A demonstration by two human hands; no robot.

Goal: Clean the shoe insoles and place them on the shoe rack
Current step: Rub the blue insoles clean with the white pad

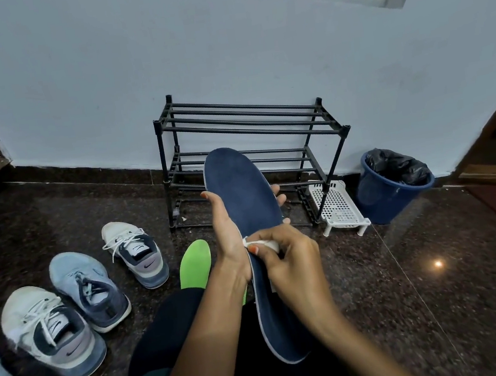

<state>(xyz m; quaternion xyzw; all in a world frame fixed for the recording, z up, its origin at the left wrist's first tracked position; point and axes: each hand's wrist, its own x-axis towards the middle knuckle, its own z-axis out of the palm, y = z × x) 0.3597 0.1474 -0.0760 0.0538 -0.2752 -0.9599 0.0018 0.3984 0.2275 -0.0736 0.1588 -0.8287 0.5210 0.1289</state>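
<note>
1. The left hand [227,231] is raised in front of the seated person. Its thumb sits on the near edge of the blue insole [240,188] and its fingers curl round the back, gripping the insole at mid-length.
2. That insole stands almost upright between the hands, toe end high and heel end down over the lap.
3. The right hand [293,260] comes in from the right with its fingers bunched, pinching a small white cloth [266,243]. The cloth is pressed to the insole's surface just beside the left palm.
4. Looking past the hands, a dark speckled floor [436,258] runs up to a pale wall [102,80].
5. The black shoe rack [248,125] stands against that wall, dead ahead. The raised insole blocks part of its lower bars from sight.
6. A blue bin [388,195] with a black liner sits to the right of the rack.
7. Four sneakers [87,288] are spread over the floor on the left, toes pointing roughly towards the wall.
8. A white perforated stand [336,205] is tucked between the rack's leg and the bin.
9. A green insole [195,264] lies on the floor near the closest sneaker, its lower end hidden behind the left wrist and knee.
</note>
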